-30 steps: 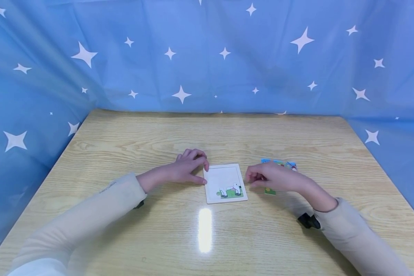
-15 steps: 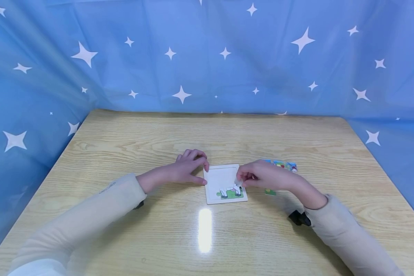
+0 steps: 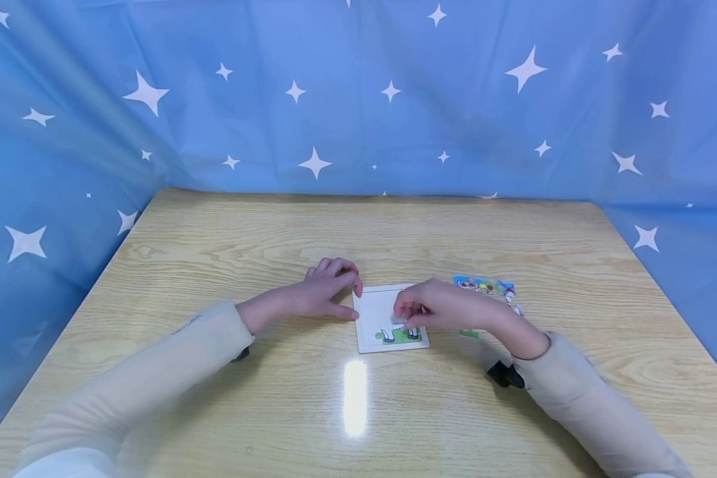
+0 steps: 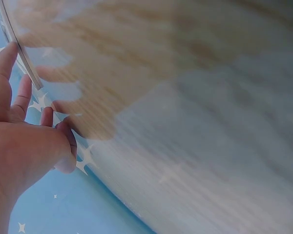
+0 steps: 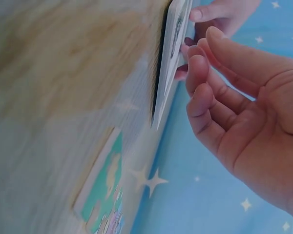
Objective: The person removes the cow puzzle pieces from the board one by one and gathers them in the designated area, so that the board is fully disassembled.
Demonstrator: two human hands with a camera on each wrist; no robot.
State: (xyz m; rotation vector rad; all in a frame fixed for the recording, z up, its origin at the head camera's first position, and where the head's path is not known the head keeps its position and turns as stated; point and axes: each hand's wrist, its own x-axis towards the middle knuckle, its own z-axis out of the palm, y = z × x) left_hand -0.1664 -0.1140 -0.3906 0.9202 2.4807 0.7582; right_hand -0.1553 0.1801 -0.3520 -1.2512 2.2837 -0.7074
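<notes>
A square white puzzle tray (image 3: 376,305) lies flat on the table, bearing a white, lamb-like animal on green (image 3: 401,337) along its lower right part. My left hand (image 3: 325,292) rests beside the tray's left edge, thumb and a fingertip touching it, fingers spread. In the left wrist view this hand (image 4: 29,151) reaches to the tray's thin edge (image 4: 27,58). My right hand (image 3: 439,305) hovers over the tray's right half, fingers bent and thumb close to the index finger. A faint pale patch shows at its fingertips; I cannot tell whether a piece is pinched there.
Colourful puzzle pieces (image 3: 486,285) lie on the table right of the tray, partly behind my right hand; a green piece (image 3: 469,333) lies below its wrist. In the right wrist view, a teal-topped piece (image 5: 105,173) is near. A blue star-patterned cloth (image 3: 358,99) surrounds the wooden table (image 3: 245,411).
My right hand has moved left from beside the tray to over its right half, covering the animal's head and uncovering more of the pieces. My left hand and the tray have stayed put.
</notes>
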